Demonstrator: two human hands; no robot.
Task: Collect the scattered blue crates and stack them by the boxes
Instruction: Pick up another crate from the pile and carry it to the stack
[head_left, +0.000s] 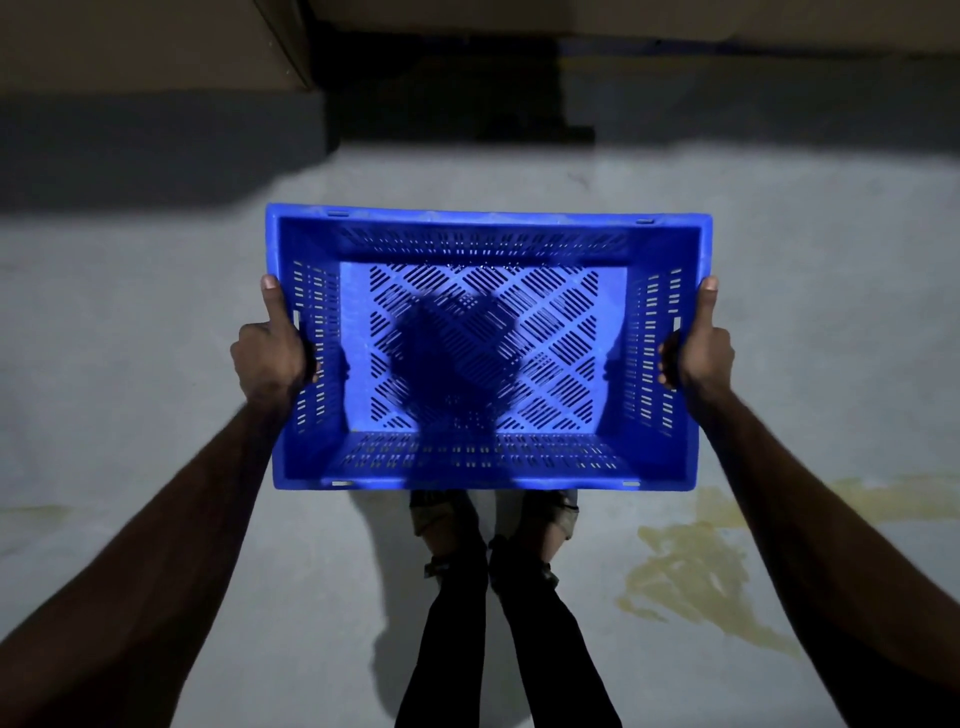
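Head view: a perforated blue crate (483, 358) carried toward the cardboard boxes (145, 47). The step in hand appears to be the carry to the stacking spot. It is best done by holding the crate level, gripping evenly at both short ends, and setting it down squarely beside the boxes, not dropping it. The yellowish stain (691, 571) on the concrete floor (156, 322) may be slippery and is worth avoiding. The left hand (272, 356) grips the crate's left end wall and the right hand (698, 356) its right end wall, fingers curled under the rim and thumbs laid along it. The crate, empty and mouth up, hangs between the two hands above the person's feet (493, 525), apart from the boxes ahead.
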